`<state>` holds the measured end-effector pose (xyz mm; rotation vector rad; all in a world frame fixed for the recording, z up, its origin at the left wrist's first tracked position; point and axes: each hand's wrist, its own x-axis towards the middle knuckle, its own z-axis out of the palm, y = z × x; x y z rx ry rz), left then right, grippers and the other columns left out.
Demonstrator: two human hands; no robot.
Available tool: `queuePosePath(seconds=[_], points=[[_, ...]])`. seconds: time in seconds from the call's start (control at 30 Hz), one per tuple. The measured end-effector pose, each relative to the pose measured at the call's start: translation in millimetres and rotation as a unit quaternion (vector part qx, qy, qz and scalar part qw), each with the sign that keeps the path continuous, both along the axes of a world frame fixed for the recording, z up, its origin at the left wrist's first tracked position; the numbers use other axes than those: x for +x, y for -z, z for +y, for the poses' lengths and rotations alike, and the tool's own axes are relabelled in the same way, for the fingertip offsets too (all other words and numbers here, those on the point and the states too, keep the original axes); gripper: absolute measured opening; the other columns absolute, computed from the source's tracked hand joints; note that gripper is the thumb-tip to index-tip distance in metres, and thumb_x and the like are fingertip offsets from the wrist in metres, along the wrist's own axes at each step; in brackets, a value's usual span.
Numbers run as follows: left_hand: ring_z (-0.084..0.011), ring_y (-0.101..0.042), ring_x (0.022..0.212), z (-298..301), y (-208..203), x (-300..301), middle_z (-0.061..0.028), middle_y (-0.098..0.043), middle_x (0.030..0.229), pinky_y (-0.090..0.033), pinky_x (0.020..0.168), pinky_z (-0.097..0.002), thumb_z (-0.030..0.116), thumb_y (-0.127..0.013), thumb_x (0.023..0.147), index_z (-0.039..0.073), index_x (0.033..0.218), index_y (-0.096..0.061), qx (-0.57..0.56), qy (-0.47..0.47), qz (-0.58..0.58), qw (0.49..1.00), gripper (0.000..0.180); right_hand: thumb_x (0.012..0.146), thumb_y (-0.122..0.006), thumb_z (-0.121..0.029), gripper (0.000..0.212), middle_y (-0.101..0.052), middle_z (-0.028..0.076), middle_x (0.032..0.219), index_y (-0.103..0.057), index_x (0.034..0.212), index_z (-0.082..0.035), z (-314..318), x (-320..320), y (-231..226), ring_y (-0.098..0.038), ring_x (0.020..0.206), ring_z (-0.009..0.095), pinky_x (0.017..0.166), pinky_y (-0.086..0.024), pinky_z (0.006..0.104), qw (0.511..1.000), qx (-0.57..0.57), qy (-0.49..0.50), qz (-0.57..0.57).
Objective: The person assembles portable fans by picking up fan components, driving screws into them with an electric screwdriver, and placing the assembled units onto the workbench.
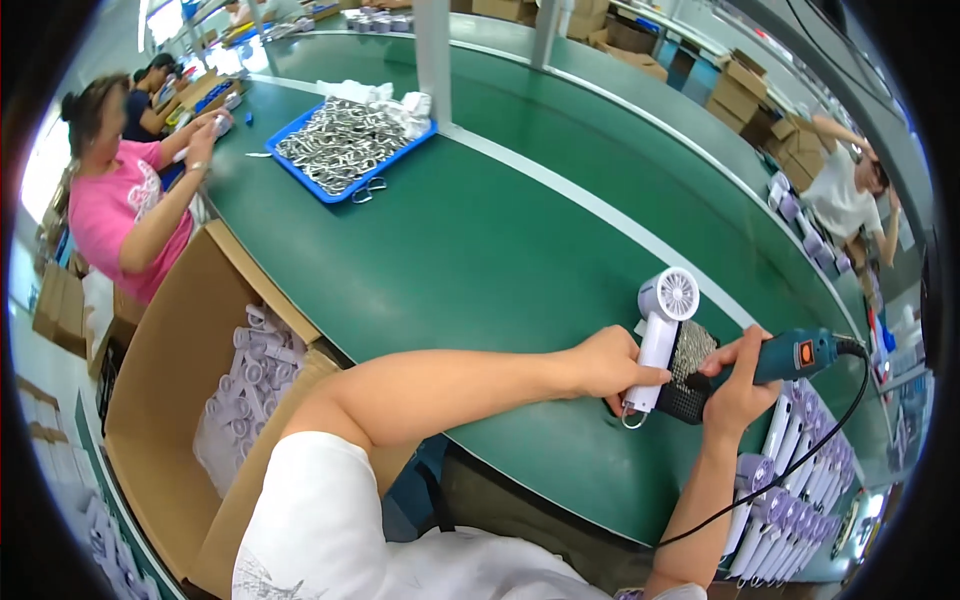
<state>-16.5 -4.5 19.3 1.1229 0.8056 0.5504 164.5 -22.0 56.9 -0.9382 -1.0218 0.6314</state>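
Observation:
A white and lavender handheld fan [656, 345] stands on end over the green table, its round grille at the far end and a metal loop at its near end. My left hand [610, 362] is closed around the fan's handle. My right hand [738, 392] grips a teal electric screwdriver [798, 356] with a black cord; its tip points toward the fan's handle, and whether it touches is hidden by my fingers. Between my hands lies a black tray [683, 402] holding many small metal screws [692, 350].
Rows of finished-looking fans [790, 500] lie at the right. A blue tray [432, 130] of metal clips sits at the far left of the green table [480, 260]. A cardboard box [150, 400] with fan parts stands left. A person in pink [135, 210] works beyond it.

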Motion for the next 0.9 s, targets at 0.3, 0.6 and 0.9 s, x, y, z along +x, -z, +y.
queuePosePath(seconds=[0.3,0.6,0.9], points=[[-0.0247,-0.075,0.068,7,-8,2,-0.0195,-0.075,0.084,-0.063,0.059,-0.0356,0.027,-0.078,0.092,-0.015,0.095,-0.071,0.01,-0.014,0.03,0.999,0.042,0.103,-0.062,-0.016,0.016,-0.052,0.002,0.059,-0.058,0.101,-0.001,2,2,-1,-0.051,0.048,0.013,0.046,-0.043,0.0288,0.999,-0.017,0.046,-0.021],[-0.0192,-0.071,0.066,8,-3,5,-0.016,-0.073,0.083,-0.061,0.063,-0.028,0.036,-0.071,0.097,-0.01,0.095,-0.069,-0.006,0.002,0.049,0.999,0.046,0.106,-0.059,-0.029,0.029,-0.054,0.004,0.064,-0.06,0.102,0.0,-12,19,-20,-0.049,0.045,0.017,0.046,-0.044,0.0376,0.994,0.105,-0.005,0.018],[-0.0188,-0.071,0.066,3,-5,3,-0.0159,-0.073,0.083,-0.061,0.062,-0.028,0.036,-0.072,0.097,-0.01,0.094,-0.07,0.008,-0.003,0.052,0.999,0.045,0.106,-0.047,-0.056,0.045,-0.052,-0.005,0.069,-0.07,0.107,-0.017,-46,15,-31,-0.042,0.048,0.011,0.045,-0.038,0.0302,0.981,0.121,-0.142,0.055]])
